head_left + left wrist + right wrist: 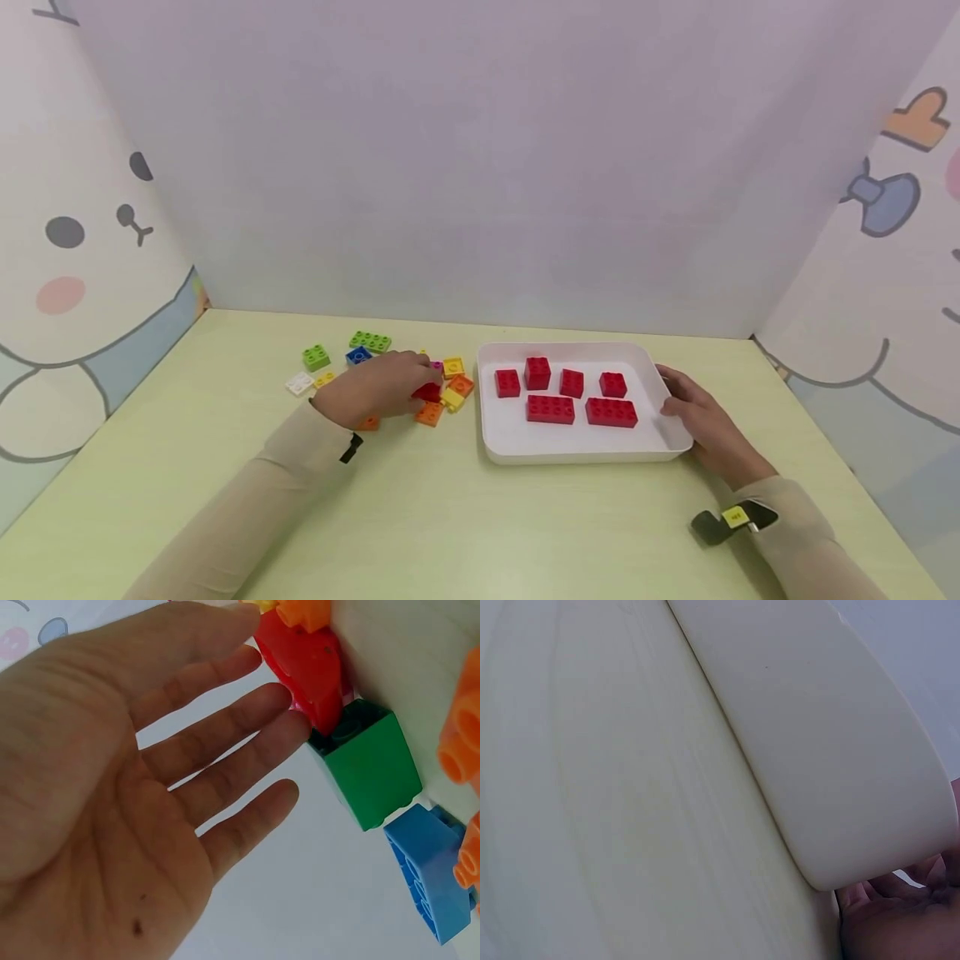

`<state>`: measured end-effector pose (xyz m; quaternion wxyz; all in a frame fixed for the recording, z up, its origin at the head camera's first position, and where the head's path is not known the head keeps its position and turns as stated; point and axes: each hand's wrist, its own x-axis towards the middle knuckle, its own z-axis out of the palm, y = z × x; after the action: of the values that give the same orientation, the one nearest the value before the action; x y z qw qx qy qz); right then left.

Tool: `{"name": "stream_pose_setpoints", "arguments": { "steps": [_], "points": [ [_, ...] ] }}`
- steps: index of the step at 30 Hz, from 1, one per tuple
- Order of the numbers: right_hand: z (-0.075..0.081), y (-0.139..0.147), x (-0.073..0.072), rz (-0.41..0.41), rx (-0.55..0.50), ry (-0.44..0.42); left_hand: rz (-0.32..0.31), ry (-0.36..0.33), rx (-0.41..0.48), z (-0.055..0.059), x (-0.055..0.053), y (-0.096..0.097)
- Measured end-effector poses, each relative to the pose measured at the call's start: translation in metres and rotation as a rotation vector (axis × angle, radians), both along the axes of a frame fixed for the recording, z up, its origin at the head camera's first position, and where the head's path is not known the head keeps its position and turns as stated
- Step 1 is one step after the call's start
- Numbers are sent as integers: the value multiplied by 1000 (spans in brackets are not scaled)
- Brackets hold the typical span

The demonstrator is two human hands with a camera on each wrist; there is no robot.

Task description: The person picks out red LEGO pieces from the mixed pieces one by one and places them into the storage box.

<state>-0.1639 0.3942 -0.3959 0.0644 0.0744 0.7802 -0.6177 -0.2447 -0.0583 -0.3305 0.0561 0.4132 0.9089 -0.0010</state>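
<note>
My left hand (386, 385) reaches into a pile of loose toy bricks, thumb and fingertips at a red brick (304, 664) with a curved outline. In the left wrist view the thumb and index finger meet that brick's edge, while the other fingers stretch out past it. Beside it are a green brick (375, 765) and a blue brick (431, 870). At the right end of a white tray (585, 457), my right hand (708, 425) grips the rim, thumb over the edge. Several red bricks (551, 409) lie apart inside the tray.
Around the left hand lie light green bricks (371, 341), a white brick (299, 383), orange bricks (430, 414) and yellow bricks (453, 367). A pale curtain (480, 167) hangs behind the table (450, 533), with patterned cloth on both sides.
</note>
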Motion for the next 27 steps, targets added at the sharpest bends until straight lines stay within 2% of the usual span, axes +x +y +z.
{"name": "stream_pose_setpoints", "arguments": {
  "steps": [7,16,23,27],
  "points": [
    [1,-1,-1,-10,-5,-5,14,-28,20,1,1,0],
    [3,-3,0,-8,-3,-10,-27,19,24,0,2,1],
    [2,-3,-1,-9,-1,-20,-17,4,8,0,3,-1],
    [2,-2,-1,-10,8,-23,-33,8,14,0,4,-2]
  ]
}}
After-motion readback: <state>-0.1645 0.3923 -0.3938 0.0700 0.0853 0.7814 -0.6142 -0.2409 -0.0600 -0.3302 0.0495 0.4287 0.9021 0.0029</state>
